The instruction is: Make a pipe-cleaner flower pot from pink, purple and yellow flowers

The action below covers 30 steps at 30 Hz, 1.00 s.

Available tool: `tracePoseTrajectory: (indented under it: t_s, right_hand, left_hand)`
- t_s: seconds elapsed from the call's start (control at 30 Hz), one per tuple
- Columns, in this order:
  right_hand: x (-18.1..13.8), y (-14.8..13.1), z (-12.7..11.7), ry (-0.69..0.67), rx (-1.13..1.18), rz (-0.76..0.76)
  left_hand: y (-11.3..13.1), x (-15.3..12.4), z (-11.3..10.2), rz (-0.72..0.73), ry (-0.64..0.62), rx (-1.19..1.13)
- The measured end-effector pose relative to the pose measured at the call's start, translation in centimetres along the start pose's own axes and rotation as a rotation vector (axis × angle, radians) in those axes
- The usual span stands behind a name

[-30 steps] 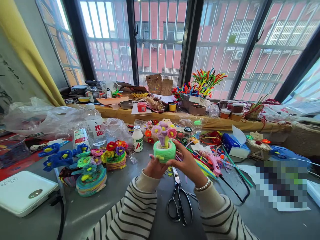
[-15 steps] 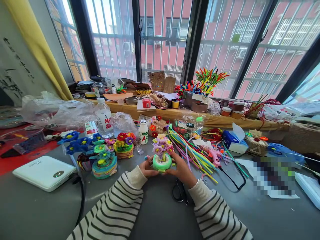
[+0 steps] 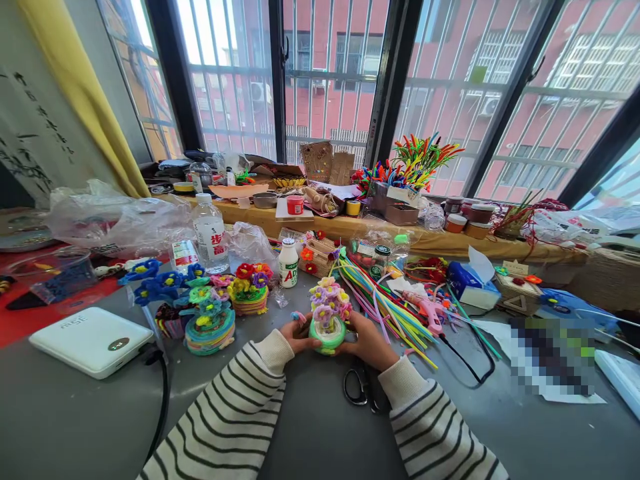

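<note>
Between my two hands is a small pot of fuzzy pipe-cleaner flowers (image 3: 330, 300), pink, purple and yellow, with a green rim and a pale inside. My left hand (image 3: 299, 335) grips its left side, fingers curled against the wall. From the right, my right hand (image 3: 371, 341) closes on the other side, thumb near the flowers. The pot's underside is hidden. Black-handled scissors (image 3: 356, 388) lie on the grey table just below my right hand, partly covered by it. Left of my hands stands another flower pot (image 3: 210, 333) with green and blue blooms and a striped coil wall.
Loose pipe cleaners (image 3: 387, 307) spread behind my right hand, near a pink glue gun (image 3: 431, 313) with a black cord. A white bottle (image 3: 289, 263) stands behind the pot. At left lies a white power bank (image 3: 93, 341) with a cable. A tissue box (image 3: 473, 287) is at right.
The pot stays in both hands but has tipped, so its flowers now lean lower over the rim. The whole view has shifted slightly. Nothing was let go.
</note>
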State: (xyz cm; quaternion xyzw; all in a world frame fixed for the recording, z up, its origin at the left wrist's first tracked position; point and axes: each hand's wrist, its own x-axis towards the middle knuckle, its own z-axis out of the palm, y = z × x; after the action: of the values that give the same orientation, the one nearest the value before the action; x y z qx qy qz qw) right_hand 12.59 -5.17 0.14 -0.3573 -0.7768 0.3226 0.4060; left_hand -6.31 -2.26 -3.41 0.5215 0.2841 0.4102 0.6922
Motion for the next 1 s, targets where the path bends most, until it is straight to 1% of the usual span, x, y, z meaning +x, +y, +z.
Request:
tracePoseTrajectory:
  t_s: [0.07, 0.17, 0.2, 0.3, 0.33, 0.43, 0.53, 0.67, 0.77, 0.87, 1.0]
  right_hand:
    - [-0.1, 0.2, 0.0, -0.015, 0.005, 0.006]
    - [-0.2, 0.5, -0.1, -0.031, 0.018, 0.02]
    - [-0.3, 0.6, -0.3, -0.036, 0.025, 0.027]
    - [-0.5, 0.5, -0.8, -0.048, 0.047, 0.045]
    - [-0.5, 0.4, -0.9, -0.048, 0.073, 0.056]
    - [-0.4, 0.1, -1.0, -0.017, 0.195, 0.102]
    - [0.0, -0.2, -0.7, 0.041, 0.253, 0.125]
    - [1.0, -0.2, 0.0, 0.118, 0.243, 0.127]
    - [1.6, 0.2, 0.7, 0.151, 0.248, 0.146]
    - [2.0, 0.5, 1.3, 0.166, 0.253, 0.161]
    - [2.1, 0.5, 1.4, 0.182, 0.227, 0.155]
  left_hand:
    - [0.1, 0.0, -0.2, -0.005, -0.021, 0.016]
    - [0.6, -0.3, -0.2, 0.041, -0.042, 0.027]
    - [0.8, -0.5, -0.1, 0.059, -0.018, 0.034]
    - [1.6, -0.9, 0.4, 0.107, 0.123, 0.054]
    - [1.9, -1.0, 0.6, 0.123, 0.149, 0.05]
    - [2.5, -1.1, 1.2, 0.162, 0.176, 0.059]
    - [2.6, -1.2, 1.9, 0.154, 0.201, 0.138]
    - [2.3, -1.3, 2.4, 0.156, 0.18, 0.227]
    - [2.2, -1.3, 2.5, 0.167, 0.162, 0.268]
    - [2.1, -1.2, 2.6, 0.168, 0.175, 0.273]
    - [2.0, -1.3, 2.6, 0.162, 0.188, 0.252]
